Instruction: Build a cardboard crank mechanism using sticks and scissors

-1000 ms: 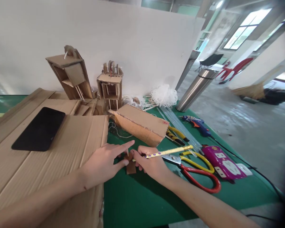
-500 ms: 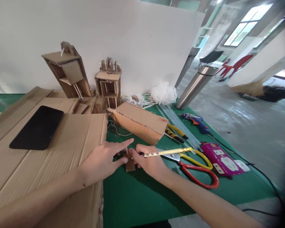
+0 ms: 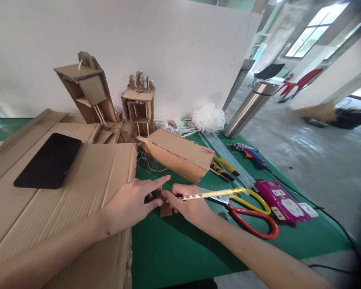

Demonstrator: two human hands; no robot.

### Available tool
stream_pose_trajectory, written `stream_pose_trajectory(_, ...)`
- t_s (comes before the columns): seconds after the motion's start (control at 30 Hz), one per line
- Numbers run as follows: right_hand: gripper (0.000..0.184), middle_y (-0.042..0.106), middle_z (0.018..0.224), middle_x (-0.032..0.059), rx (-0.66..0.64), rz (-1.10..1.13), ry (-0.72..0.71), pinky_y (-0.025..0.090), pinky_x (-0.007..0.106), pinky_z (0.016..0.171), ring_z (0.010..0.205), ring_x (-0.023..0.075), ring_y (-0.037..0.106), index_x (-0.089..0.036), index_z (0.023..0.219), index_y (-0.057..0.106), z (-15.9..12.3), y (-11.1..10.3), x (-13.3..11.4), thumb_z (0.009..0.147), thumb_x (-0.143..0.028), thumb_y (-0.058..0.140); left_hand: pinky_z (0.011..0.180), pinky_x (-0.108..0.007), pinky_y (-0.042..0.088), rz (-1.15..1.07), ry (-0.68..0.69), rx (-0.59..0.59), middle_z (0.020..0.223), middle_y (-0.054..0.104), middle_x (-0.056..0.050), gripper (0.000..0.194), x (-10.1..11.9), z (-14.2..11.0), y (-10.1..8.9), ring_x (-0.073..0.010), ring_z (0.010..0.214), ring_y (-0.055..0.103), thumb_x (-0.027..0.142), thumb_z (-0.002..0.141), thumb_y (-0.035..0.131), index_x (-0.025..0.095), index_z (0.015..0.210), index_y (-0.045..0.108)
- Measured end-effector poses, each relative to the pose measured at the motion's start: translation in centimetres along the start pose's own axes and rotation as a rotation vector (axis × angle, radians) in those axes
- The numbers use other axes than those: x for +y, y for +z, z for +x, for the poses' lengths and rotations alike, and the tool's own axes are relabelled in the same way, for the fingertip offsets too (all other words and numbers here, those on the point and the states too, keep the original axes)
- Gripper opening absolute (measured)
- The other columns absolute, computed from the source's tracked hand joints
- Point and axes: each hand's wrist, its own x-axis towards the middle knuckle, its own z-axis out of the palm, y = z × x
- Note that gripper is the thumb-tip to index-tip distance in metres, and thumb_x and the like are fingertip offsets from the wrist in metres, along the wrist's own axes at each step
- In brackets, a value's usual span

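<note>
Marking a small card. The right hand [image 3: 188, 204] holds a pencil [image 3: 212, 194], its fingers closed around the shaft near the writing end. The left hand [image 3: 132, 202] lies opposite, index finger stretched forward, thumb set well apart from it with the tip at the card [image 3: 166, 210]; whether its partly hidden fingers grip the card or merely steady it cannot be told. The card, brown and strip-like, lies low over the green surface [image 3: 174, 253], between the two hands and just right of the cardboard sheet [image 3: 117, 172]. Its near end is exposed, its far end covered by the fingers; the visible part runs away from the person, tilted slightly to the left.

The pencil's long axis runs nearly crosswise, rising a little to the right: the writing end points left, toward the card, and the blunt end points right, above the scissors [image 3: 224, 199]. The tip itself is too hidden to show contact.

The step in hand appears to be drawing or tracing on the card. The next stroke would call for a still card, a left thumb clear of the line, and a small, controlled movement of the right fingers.
</note>
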Motion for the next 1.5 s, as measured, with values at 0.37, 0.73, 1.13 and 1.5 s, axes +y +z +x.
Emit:
stream_pose_trajectory(0.37,0.042,0.047,0.044,-0.0059,0.014,0.195,0.084,0.032,0.021,0.038,0.038,0.0094,0.042,-0.020,0.065,0.051,-0.1,-0.7,-0.2,0.086,-0.056,0.057,0.081,-0.037,0.056,-0.085,-0.005,0.059,0.106,0.071,-0.001,0.059,-0.2,-0.1,0.2,-0.0204,0.090,0.068,0.027,0.089,0.054,0.028,0.145,0.034)
stream_pose_trajectory(0.73,0.044,0.051,0.047,-0.0041,0.030,0.241,0.161,0.035,0.019,0.036,0.038,0.0093,0.047,-0.021,0.064,0.049,-0.1,-0.3,0.0,0.088,-0.057,0.053,0.107,-0.055,0.032,0.266,0.131,0.233,0.093,0.065,-0.003,0.023,-0.5,-0.5,0.9,-0.0241,0.093,0.062,0.014,0.078,0.057,0.020,0.100,0.058)
stream_pose_trajectory(1.13,0.041,0.051,0.045,-0.0035,0.085,0.177,0.198,0.033,0.017,0.032,0.035,0.0084,0.045,-0.022,0.054,0.041,0.1,0.2,0.1,0.084,-0.045,0.055,0.112,-0.052,0.026,0.213,0.140,0.112,0.083,0.066,0.001,0.021,-0.8,-0.1,1.2,-0.0224,0.095,0.062,0.031,0.075,0.074,0.020,0.082,0.057)
stream_pose_trajectory(1.5,0.041,0.051,0.045,-0.0037,0.077,0.168,0.216,0.033,0.016,0.031,0.035,0.0085,0.046,-0.022,0.053,0.041,0.2,0.1,-0.1,0.083,-0.045,0.055,0.114,-0.056,0.021,0.164,0.127,0.075,0.095,0.071,0.002,0.014,-0.7,-0.1,1.1,-0.0249,0.103,0.062,0.032,0.078,0.074,0.025,0.089,0.068)
